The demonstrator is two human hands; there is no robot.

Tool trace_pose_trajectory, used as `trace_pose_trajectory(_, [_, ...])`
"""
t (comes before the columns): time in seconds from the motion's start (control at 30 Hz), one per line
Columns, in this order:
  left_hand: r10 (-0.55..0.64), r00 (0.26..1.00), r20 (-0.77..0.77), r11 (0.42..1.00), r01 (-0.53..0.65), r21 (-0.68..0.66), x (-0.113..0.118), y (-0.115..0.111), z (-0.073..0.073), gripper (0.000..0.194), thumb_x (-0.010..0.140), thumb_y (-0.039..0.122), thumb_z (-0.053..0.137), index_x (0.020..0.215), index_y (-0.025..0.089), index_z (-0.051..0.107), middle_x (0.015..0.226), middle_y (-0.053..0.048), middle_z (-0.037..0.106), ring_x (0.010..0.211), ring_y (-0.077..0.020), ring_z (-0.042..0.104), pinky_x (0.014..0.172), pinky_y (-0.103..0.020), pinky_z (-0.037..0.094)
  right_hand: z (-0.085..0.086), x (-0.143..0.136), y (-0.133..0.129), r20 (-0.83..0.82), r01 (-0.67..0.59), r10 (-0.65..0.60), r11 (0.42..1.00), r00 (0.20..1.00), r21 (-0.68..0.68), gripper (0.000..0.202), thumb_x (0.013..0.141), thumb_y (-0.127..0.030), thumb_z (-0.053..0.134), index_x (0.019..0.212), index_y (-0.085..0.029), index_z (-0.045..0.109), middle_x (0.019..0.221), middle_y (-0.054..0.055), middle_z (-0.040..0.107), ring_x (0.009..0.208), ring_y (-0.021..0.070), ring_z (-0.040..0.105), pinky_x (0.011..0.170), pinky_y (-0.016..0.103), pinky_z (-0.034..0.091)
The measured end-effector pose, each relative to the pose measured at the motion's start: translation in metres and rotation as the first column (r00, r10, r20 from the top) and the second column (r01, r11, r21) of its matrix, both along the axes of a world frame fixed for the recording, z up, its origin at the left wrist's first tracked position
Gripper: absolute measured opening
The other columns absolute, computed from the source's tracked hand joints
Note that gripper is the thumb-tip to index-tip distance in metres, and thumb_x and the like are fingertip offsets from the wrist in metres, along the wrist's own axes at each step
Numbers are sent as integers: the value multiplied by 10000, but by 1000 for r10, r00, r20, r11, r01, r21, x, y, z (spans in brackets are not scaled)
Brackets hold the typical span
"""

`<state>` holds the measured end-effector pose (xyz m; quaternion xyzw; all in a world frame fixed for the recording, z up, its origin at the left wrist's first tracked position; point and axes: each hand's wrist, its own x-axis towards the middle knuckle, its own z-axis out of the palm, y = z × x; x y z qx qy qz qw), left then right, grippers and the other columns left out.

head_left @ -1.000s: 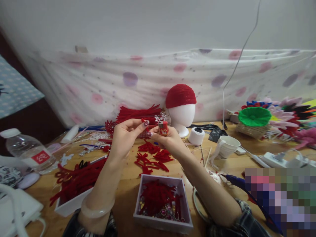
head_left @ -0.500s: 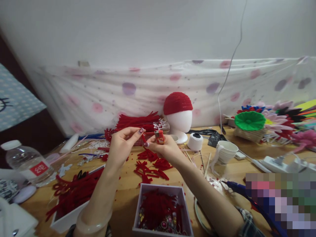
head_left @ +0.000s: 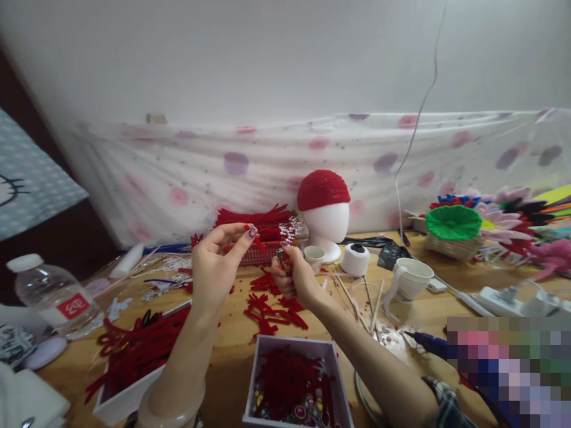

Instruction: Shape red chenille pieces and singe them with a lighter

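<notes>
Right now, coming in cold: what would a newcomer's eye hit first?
Probably the white mannequin head with its red cap, upright at the back of the wooden table. Next, nearer the camera, the left hand pinching a red strip and the right hand gripping a red lighter. Then the bright green flower, far over on the right.

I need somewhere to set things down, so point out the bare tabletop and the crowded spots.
Bare wood shows between the left forearm and the central box. Another patch lies between the larger cup, the green flower and the power strip. Crowded: mid-table beyond that box, strewn with red pieces, and the left, around the bottle.
</notes>
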<state>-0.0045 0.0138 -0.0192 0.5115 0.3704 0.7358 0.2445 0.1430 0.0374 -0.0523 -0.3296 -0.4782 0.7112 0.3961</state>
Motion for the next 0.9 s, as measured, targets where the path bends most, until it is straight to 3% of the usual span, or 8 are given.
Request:
trace_pose_trajectory(0.33, [-3,999,44,1000,2,13,3,-2,1,233,704,340,838,862,193,750,860,-29,763,820,-157,692,740,-257,503,-1,-4,-9,56,-117,113,991,992,70,440,918,-511,306,584,-227,351,406,-96,189,382,74,63,332,178,93])
trace_pose_trajectory(0.9, [-52,993,108,999,50,19,5,-3,3,252,672,327,852,840,175,743,829,-30,754,786,-152,686,754,-269,525,3,-3,-13,35,-142,140,987,990,69,463,932,-528,304,585,-225,348,412,-92,190,380,71,62,338,189,84])
